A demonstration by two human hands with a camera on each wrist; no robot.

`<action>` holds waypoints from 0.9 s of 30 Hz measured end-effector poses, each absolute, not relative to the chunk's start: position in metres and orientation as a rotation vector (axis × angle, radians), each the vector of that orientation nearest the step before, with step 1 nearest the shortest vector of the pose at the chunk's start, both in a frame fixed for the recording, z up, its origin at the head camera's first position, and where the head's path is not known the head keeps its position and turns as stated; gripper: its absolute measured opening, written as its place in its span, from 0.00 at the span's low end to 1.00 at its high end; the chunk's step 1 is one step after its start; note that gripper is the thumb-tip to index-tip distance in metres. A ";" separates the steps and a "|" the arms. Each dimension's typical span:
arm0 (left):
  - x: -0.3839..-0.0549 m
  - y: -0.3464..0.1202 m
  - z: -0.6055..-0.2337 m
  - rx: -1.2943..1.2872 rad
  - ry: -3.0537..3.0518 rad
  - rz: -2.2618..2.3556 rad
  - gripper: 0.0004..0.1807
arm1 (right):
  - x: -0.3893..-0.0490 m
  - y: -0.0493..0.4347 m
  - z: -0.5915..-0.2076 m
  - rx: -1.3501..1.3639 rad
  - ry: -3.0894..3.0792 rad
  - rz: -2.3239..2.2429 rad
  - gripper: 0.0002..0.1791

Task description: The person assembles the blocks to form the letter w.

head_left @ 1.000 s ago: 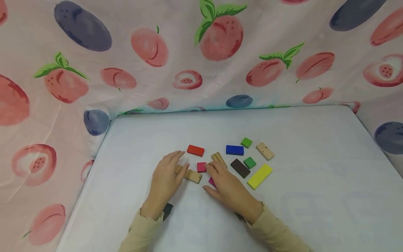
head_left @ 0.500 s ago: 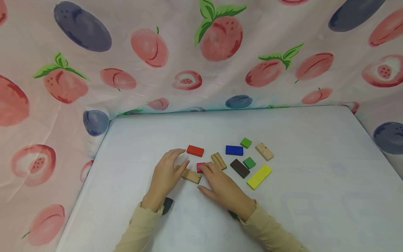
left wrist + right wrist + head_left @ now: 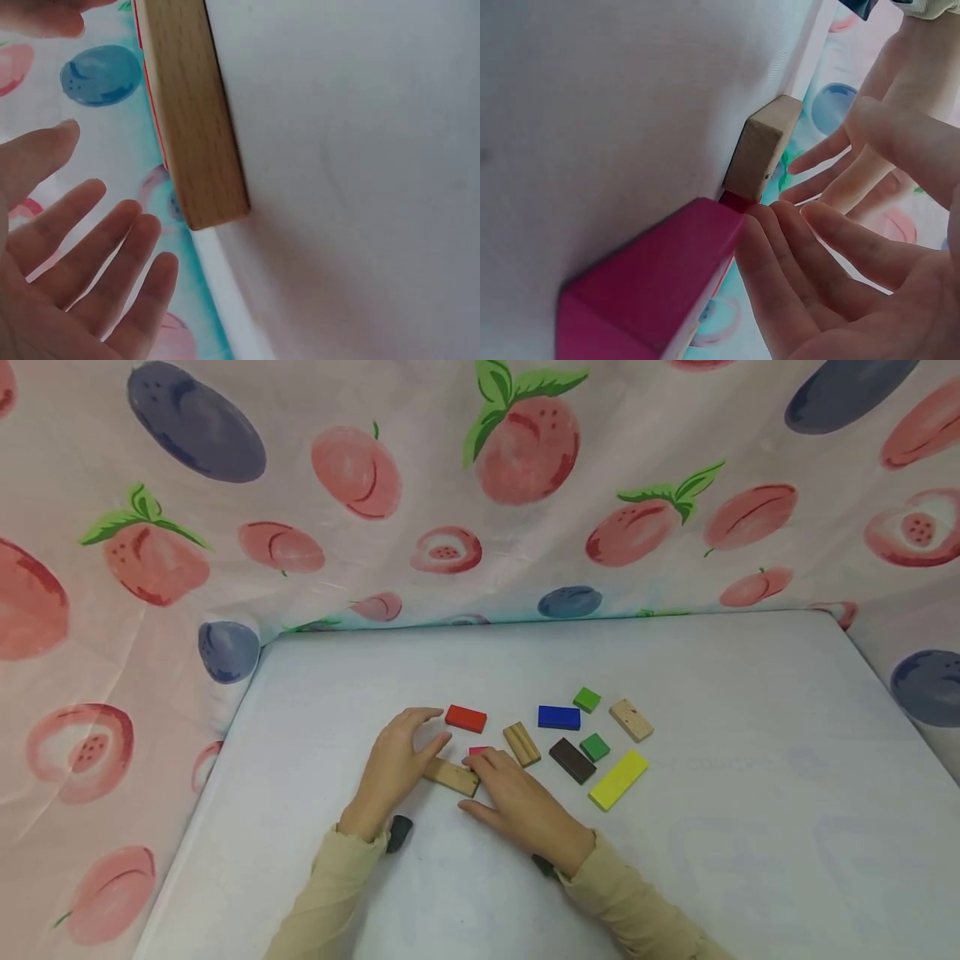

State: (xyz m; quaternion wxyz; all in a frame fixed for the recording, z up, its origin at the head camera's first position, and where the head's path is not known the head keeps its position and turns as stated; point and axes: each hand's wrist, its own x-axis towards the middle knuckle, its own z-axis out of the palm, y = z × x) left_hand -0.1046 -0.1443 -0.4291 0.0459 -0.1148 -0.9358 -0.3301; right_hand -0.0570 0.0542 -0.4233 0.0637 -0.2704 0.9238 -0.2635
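Observation:
My left hand (image 3: 393,764) is held over the left end of a plain wooden block (image 3: 452,776), thumb and fingers spread apart. In the left wrist view, the hand (image 3: 82,277) shows relaxed fingers with nothing between them, beside that block (image 3: 191,112). My right hand (image 3: 517,797) hovers by the block's right end, fingers reaching forward and thumb apart. It partly covers a pink block (image 3: 477,750). The right wrist view shows a magenta block (image 3: 645,277) close up, with the right hand's fingertips (image 3: 751,225) at its edge. The head view hides this magenta block.
A red block (image 3: 466,718) lies beyond the left fingertips. To the right are a grooved wooden block (image 3: 522,743), a blue block (image 3: 559,717), a dark brown block (image 3: 572,761), two green squares (image 3: 595,747), a yellow block (image 3: 618,781) and a light wooden block (image 3: 632,720).
My right hand has shifted left, uncovering the grooved wooden block and covering more of the pink one. The magenta block has gone out of the head view beneath it. My left hand has barely moved.

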 end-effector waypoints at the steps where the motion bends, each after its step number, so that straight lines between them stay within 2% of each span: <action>1: -0.106 -0.145 -0.430 -0.352 -2.859 -1.030 0.22 | -0.057 0.054 -0.424 -0.820 2.789 -0.794 0.30; 12: -0.121 -0.151 -0.434 -0.441 -2.850 -1.171 0.22 | -0.060 0.047 -0.425 -0.838 2.816 -0.749 0.25; 27: -0.140 -0.148 -0.441 -0.412 -2.887 -1.336 0.21 | -0.061 0.043 -0.430 -0.851 2.866 -0.773 0.19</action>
